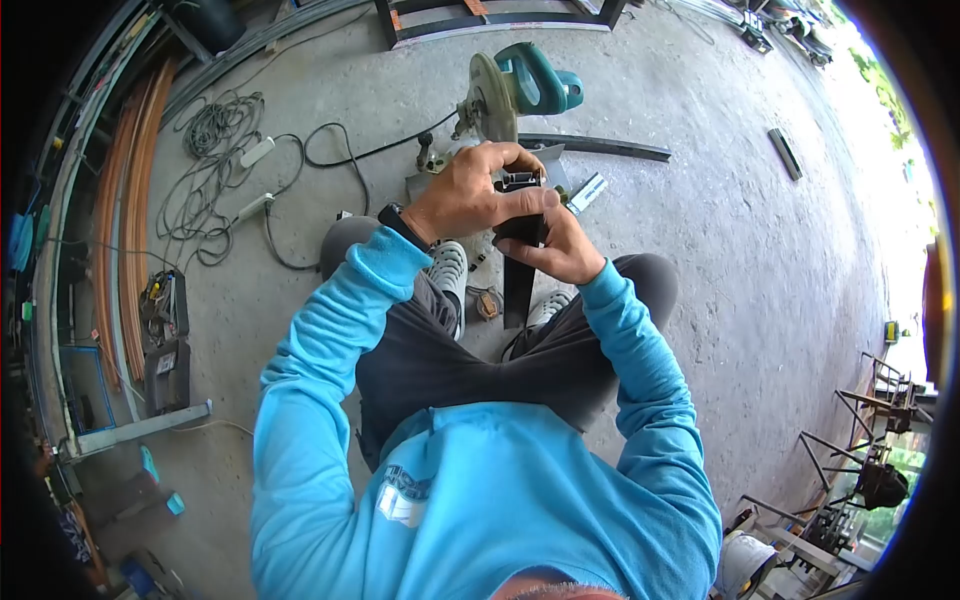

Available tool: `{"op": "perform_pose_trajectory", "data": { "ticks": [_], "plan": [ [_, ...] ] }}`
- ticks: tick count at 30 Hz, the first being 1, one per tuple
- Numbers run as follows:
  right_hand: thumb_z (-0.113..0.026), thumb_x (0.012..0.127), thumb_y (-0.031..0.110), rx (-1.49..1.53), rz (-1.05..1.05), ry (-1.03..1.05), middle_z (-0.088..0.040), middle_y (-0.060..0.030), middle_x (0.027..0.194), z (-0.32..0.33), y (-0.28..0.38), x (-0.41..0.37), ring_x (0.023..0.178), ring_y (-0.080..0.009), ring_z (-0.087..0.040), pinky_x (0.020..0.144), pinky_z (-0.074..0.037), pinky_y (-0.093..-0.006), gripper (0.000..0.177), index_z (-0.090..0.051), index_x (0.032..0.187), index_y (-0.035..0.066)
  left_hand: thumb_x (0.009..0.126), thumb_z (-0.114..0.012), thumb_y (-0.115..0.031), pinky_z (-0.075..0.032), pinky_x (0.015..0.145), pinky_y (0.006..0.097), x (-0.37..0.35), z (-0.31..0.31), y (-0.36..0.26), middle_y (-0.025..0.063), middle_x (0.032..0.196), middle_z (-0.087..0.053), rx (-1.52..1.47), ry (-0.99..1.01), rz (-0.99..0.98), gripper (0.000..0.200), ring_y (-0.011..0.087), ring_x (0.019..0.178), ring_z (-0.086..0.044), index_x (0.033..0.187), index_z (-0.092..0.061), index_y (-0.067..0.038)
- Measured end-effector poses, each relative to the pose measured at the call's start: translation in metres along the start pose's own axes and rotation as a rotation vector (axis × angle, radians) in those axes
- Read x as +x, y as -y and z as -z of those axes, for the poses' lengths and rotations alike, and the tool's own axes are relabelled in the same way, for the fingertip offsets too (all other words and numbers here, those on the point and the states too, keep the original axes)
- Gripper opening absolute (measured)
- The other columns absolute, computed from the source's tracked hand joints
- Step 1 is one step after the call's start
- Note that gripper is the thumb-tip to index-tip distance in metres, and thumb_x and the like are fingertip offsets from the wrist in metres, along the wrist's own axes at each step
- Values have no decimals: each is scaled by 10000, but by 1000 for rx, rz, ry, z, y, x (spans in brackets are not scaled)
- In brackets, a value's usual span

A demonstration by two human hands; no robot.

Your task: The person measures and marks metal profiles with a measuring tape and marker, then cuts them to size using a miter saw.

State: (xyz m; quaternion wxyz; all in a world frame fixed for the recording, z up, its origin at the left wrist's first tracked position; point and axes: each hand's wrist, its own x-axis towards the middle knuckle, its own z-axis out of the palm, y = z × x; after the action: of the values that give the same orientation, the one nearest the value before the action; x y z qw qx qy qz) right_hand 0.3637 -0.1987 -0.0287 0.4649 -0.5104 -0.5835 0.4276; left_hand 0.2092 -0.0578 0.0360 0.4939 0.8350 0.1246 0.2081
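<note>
I am crouched on a concrete floor, blue sleeves reaching forward. My left hand grips the upper end of a short black metal channel piece, which stands upright between my knees. My right hand wraps the same piece from the right, just below the left hand. A black watch sits on my left wrist. Right beyond my hands stands a teal chop saw with its round blade guard.
A long black bar lies on the floor by the saw. Coiled cables and power strips lie at the left, near copper-coloured pipes. A black metal frame lies at the top, with metal stands at lower right.
</note>
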Motion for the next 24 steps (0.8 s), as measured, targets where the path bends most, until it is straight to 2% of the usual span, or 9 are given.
{"op": "perform_pose_trajectory", "data": {
  "ticks": [3,6,9,11,13,15,17,20,24],
  "plan": [
    [-807,889,101,40,-62,33,-673,-45,1102,2,1,-4,1030,-145,-646,932,-535,-331,571,-516,1374,20,842,-769,-598,-530,897,355,4,1,4,111,1040,-703,13,37,-15,668,196,982,-663,1118,-714,8],
    [-819,885,115,192,-75,203,-700,-52,1078,10,4,-5,988,-151,-659,916,-541,-337,455,-604,1273,14,864,-750,-594,-523,894,340,5,11,15,111,1073,-695,-297,322,34,669,200,982,-656,1182,-702,-8],
    [-823,878,115,182,-29,335,-714,-60,1072,10,0,4,985,-156,-666,907,-544,-333,370,-650,1186,5,868,-743,-632,-520,875,328,6,7,30,109,1105,-685,-449,397,-13,726,196,956,-650,1255,-672,-22],
    [-830,871,132,222,-42,367,-708,-59,1063,6,-3,9,989,-163,-662,911,-536,-322,385,-644,1184,7,872,-724,-670,-506,895,331,10,12,35,95,1108,-673,-495,438,114,741,186,977,-639,1247,-664,-34],
    [-829,870,131,277,-67,376,-695,-56,1072,-7,-1,14,997,-155,-647,914,-529,-320,394,-636,1192,8,878,-708,-693,-489,921,335,15,15,38,77,1104,-662,-501,404,203,733,176,1007,-624,1224,-660,-49],
    [-831,850,111,129,-2,323,-669,-66,1101,-17,6,20,1007,-147,-618,920,-519,-317,502,-584,1274,9,887,-693,-701,-470,954,342,21,19,34,55,1094,-651,-464,288,244,702,166,1045,-607,1188,-662,-67],
    [-833,823,84,81,20,309,-671,-75,1115,-23,10,25,1004,-158,-625,924,-525,-322,622,-543,1369,10,933,-682,-638,-441,969,340,19,34,23,25,1084,-637,-450,146,208,590,151,1077,-584,1146,-661,-89],
    [-838,822,105,7,63,218,-670,-110,1120,-28,-2,25,1015,-157,-615,934,-512,-327,653,-521,1384,9,945,-713,-540,-448,975,348,3,73,30,23,1105,-642,-358,-7,169,525,163,1066,-598,1177,-660,-72],
    [-836,810,107,-61,50,182,-672,-145,1156,-24,-8,22,1030,-185,-632,957,-514,-332,736,-486,1446,-12,921,-765,-395,-485,999,380,-48,128,83,62,1178,-664,242,-219,246,493,199,1126,-623,1239,-650,-36]
  ]
}}
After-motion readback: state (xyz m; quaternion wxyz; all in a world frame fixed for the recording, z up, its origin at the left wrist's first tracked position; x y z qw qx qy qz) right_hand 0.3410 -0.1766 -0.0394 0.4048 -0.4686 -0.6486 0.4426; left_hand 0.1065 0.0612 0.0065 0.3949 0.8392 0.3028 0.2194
